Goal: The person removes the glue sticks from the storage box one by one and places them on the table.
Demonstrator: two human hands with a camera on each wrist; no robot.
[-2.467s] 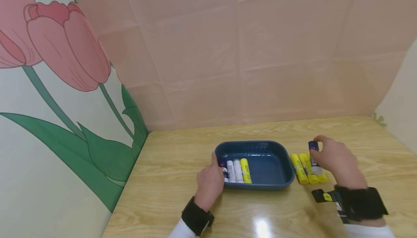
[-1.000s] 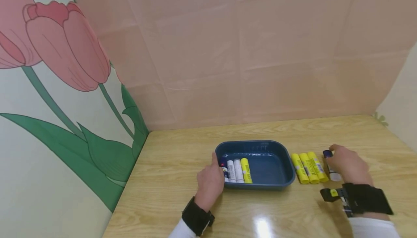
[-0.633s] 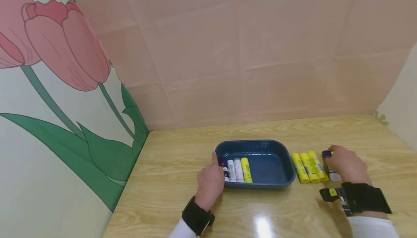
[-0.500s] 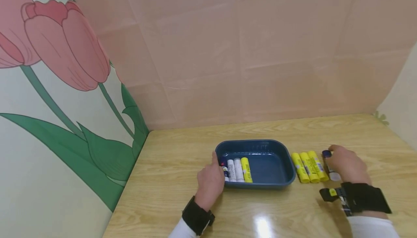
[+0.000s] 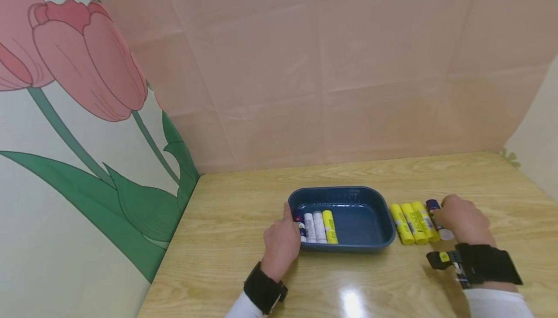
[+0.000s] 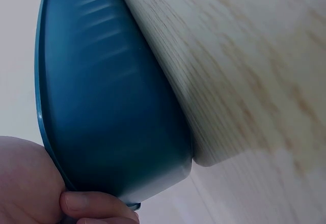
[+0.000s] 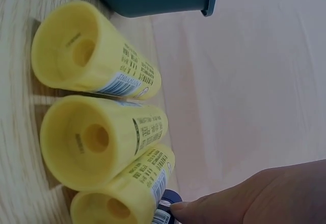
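Right hand point(image 5: 459, 219) pinches a white glue stick point(image 5: 437, 218) beside three yellow ones point(image 5: 413, 222); a nudge could roll them across the tabletop point(image 5: 348, 279).

Tray point(image 5: 370, 197) dark blue; three glue sticks point(image 5: 413, 223) yellow, barcode labels; stick under my right hand point(image 5: 459, 219) white, purple-capped; surface point(image 5: 244, 202) light woodgrain.

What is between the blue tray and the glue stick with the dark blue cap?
In the head view, three yellow glue sticks lie side by side on the wooden table, between the blue plastic tray and the white glue stick with the dark blue cap.
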